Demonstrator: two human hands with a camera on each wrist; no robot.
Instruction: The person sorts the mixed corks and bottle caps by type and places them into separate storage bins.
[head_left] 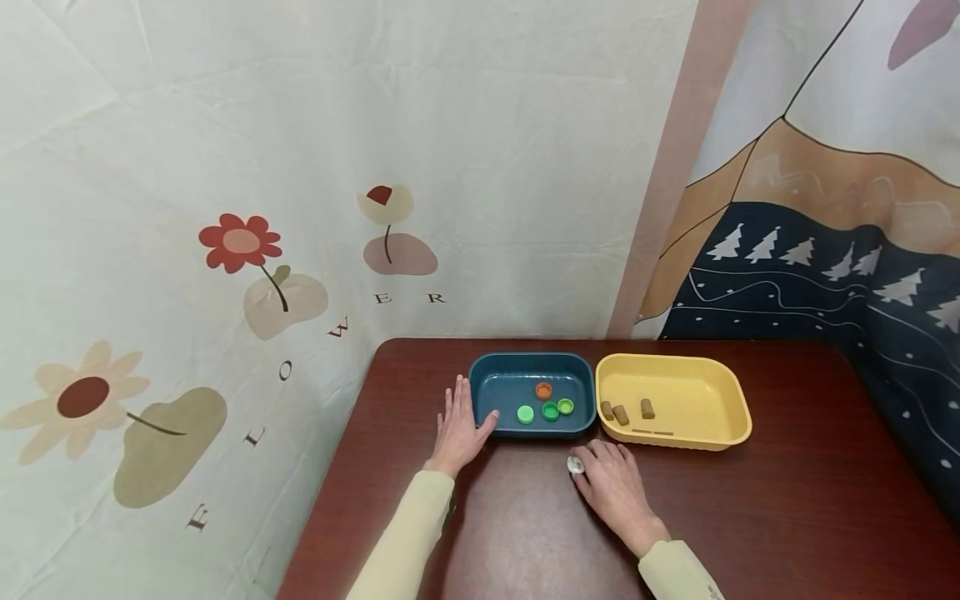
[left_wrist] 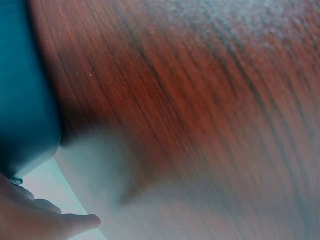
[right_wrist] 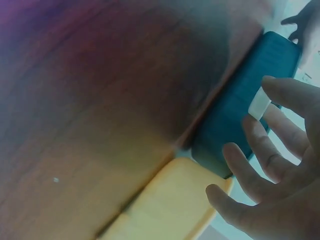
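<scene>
My right hand [head_left: 615, 487] pinches a white bottle cap [head_left: 575, 465] between thumb and fingers, just in front of the blue tray [head_left: 525, 432]. In the right wrist view the white cap [right_wrist: 259, 104] shows edge-on at the fingertips, while the other fingers are spread. At the blue tray's left end, my left hand [head_left: 459, 433] lies with its fingers straight along the rim and its thumb over the front left corner. Inside that tray are an orange cap [head_left: 543, 391], a light green cap [head_left: 525, 414], a darker green cap [head_left: 551, 411] and a yellow-green cap [head_left: 566, 406].
A yellow tray [head_left: 705, 433] stands directly right of the blue one. It contains several brown cork-like pieces [head_left: 647, 408] and thin brown strips [head_left: 652, 432] near its front wall. Both trays sit on a dark red-brown table [head_left: 525, 533], with a printed cloth [head_left: 510, 167] hanging behind.
</scene>
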